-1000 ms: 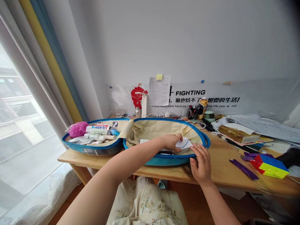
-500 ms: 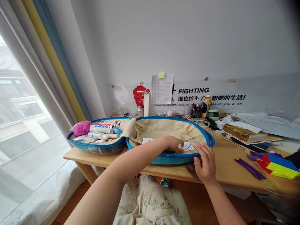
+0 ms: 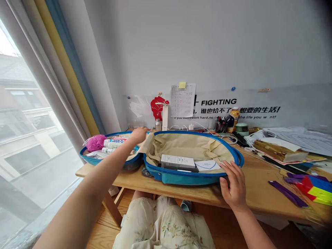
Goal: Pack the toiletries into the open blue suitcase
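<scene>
Head view: we list one open blue suitcase on a wooden desk, halves facing up, long axis left to right. Our right hand, unclenched, touches its rim; our left hand's grip we cannot tell; that forearm partly hides toiletries.

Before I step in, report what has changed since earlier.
The left hand has let go of the white box with the blue line and moved left, toward the far side of the left half of the suitcase. The right hand stays at the right half's near rim; the pink puff stays put.
</scene>
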Demonstrator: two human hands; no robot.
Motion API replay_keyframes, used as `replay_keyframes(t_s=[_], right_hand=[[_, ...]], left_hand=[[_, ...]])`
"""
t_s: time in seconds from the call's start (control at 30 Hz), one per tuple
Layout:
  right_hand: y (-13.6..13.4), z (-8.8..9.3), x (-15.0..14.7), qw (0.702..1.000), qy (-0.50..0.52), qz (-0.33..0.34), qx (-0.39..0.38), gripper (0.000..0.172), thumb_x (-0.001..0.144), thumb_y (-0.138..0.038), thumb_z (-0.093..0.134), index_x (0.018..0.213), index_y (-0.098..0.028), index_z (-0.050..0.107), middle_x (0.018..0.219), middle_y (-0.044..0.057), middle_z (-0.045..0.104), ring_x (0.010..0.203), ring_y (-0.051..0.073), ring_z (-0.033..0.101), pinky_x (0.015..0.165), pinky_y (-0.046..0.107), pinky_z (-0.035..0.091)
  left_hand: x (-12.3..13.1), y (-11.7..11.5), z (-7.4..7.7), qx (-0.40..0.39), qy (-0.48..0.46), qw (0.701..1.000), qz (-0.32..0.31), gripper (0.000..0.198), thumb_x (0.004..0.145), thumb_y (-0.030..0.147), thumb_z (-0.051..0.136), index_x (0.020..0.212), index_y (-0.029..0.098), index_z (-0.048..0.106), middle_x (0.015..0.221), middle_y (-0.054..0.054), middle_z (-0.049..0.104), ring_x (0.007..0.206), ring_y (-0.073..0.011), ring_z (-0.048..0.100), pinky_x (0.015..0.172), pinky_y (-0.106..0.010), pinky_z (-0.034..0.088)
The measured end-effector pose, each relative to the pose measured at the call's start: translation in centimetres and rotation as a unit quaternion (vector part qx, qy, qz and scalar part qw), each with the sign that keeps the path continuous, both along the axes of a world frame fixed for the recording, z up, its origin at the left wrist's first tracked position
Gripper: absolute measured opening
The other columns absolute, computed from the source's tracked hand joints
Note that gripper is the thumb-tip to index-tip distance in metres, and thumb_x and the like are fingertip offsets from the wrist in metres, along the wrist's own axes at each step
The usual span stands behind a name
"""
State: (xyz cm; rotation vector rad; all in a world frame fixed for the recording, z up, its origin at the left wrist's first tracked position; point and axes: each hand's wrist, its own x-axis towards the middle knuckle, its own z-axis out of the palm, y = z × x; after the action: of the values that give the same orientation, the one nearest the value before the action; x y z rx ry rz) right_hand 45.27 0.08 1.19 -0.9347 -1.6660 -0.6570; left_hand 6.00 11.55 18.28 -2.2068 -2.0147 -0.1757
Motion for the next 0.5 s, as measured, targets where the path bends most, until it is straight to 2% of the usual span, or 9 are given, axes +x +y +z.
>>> replay_keyframes(t_s=[0.13,0.23,0.37,0.5], right_hand=[[0.0,0.1,0.0,1.000,-0.012,-0.003,0.004,0.045,0.097,-0.029,0.040,0.141,-0.023,0.048,0.130,0.013,0.060,0.131,0.031,0.049,0.107,0.053,0.041],[-0.1,0.2,0.1,1.000,-0.020,-0.006,0.006,0.046,0.097,-0.028,0.041,0.143,-0.023,0.046,0.131,0.014,0.060,0.132,0.031,0.048,0.107,0.053,0.041],[-0.1,0.2,0.1,1.000,-0.026,-0.006,0.009,0.047,0.097,-0.028,0.041,0.144,-0.021,0.045,0.130,0.015,0.060,0.133,0.031,0.048,0.107,0.053,0.041],[-0.2,0.3,0.1,1.000,-0.023,-0.002,0.009,0.047,0.097,-0.026,0.041,0.144,-0.021,0.045,0.130,0.015,0.060,0.134,0.031,0.047,0.107,0.052,0.041]], left_hand=[[-9.3,-0.3,-0.6,-0.036,0.031,0.989,0.140,0.052,0.090,0.018,0.048,0.142,0.019,0.051,0.142,-0.019,0.054,0.132,-0.0364,0.050,0.107,-0.050,0.041],[-13.4,-0.3,-1.3,-0.077,0.047,0.977,0.191,0.044,0.095,0.026,0.049,0.138,0.019,0.053,0.142,-0.018,0.054,0.132,-0.0354,0.050,0.106,-0.053,0.042],[-15.3,1.2,-2.1,-0.124,0.058,0.973,0.185,0.042,0.095,0.038,0.058,0.133,0.019,0.055,0.138,-0.012,0.055,0.123,-0.0266,0.056,0.104,-0.052,0.046],[-15.6,3.2,-2.6,-0.155,0.065,0.971,0.172,0.039,0.094,0.038,0.061,0.126,0.017,0.057,0.128,-0.010,0.059,0.111,-0.0234,0.060,0.093,-0.046,0.053]])
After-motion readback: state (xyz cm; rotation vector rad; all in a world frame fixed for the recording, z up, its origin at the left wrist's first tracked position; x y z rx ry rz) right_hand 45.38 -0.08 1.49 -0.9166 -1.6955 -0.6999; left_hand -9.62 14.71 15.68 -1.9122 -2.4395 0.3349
